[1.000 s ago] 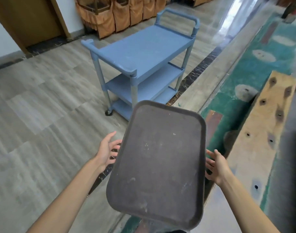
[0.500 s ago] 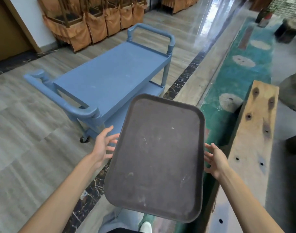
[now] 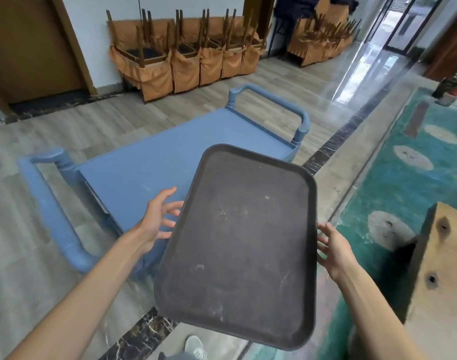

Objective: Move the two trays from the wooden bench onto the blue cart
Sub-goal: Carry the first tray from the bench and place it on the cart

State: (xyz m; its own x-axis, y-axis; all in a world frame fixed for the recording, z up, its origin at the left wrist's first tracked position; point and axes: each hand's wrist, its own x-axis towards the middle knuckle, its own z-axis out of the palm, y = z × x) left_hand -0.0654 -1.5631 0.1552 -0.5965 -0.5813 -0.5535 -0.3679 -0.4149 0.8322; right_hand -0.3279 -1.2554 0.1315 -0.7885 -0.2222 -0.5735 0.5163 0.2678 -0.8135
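Dark brown rectangular plastic tray is pinched at its long edges by splayed left hand and right hand, so I'd lower it flat onto the blue plastic cart's top, near edge first.

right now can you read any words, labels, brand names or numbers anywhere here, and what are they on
No readable text in this view.
Dark tray: scuffs and pale specks only, no print.
Blue cart: plain top and handles, no label showing.
Wooden bench: knots and holes, no lettering.
Stacked chairs by the wall: no visible tags.
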